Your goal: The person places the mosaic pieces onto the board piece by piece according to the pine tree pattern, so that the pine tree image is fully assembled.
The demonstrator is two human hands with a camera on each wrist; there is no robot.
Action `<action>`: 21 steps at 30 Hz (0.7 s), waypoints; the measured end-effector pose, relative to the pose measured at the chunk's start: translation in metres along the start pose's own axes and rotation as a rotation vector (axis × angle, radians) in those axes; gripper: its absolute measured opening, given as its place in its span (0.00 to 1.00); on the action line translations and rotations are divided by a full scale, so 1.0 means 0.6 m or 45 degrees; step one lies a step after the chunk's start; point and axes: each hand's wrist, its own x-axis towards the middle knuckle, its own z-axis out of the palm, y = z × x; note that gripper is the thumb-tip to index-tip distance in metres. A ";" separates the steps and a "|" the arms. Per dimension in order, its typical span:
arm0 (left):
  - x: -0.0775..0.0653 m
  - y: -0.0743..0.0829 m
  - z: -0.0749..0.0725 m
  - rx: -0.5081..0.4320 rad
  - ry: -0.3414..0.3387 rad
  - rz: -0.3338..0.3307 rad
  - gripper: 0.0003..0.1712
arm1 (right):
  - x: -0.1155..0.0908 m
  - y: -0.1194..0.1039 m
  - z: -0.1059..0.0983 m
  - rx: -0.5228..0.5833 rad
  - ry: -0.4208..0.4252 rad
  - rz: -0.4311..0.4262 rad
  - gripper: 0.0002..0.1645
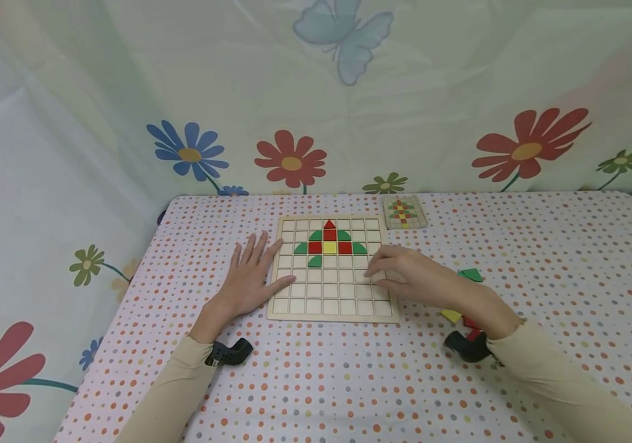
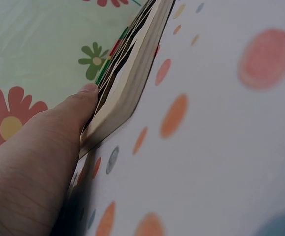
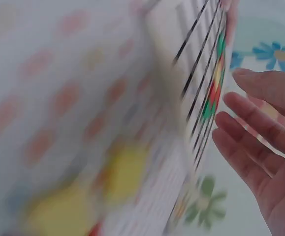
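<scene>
A square wooden grid board [image 1: 332, 306] lies on the table, its upper middle cells filled with red, green and yellow tiles. The yellow square [image 1: 329, 247] sits between two red squares, with green quarter-round pieces around them; the lowest green piece [image 1: 315, 261] is left of centre. My left hand [image 1: 249, 277] lies spread at the board's left edge, its thumb [image 2: 78, 105] resting on the rim. Over the board's right side hovers my right hand [image 1: 412, 274], fingers loosely bent. In the right wrist view nothing shows between its fingers [image 3: 245, 152] and thumb.
A small pattern card [image 1: 404, 213] with a matching tree-like figure lies behind the board's right corner. Loose tiles, among them a green one [image 1: 472, 274] and a yellow one [image 1: 451, 315], lie under and beside the right forearm. A flowered curtain [image 1: 432, 135] hangs behind the dotted tablecloth.
</scene>
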 end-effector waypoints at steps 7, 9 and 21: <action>-0.004 -0.004 0.000 0.007 -0.007 -0.015 0.52 | -0.109 0.063 -0.021 -0.066 0.070 0.118 0.12; -0.005 -0.004 -0.001 0.003 -0.002 -0.015 0.53 | -0.128 0.080 -0.020 -0.076 0.063 0.139 0.13; 0.000 -0.001 0.002 -0.007 -0.025 -0.022 0.52 | -0.143 0.106 -0.018 -0.056 0.028 0.321 0.16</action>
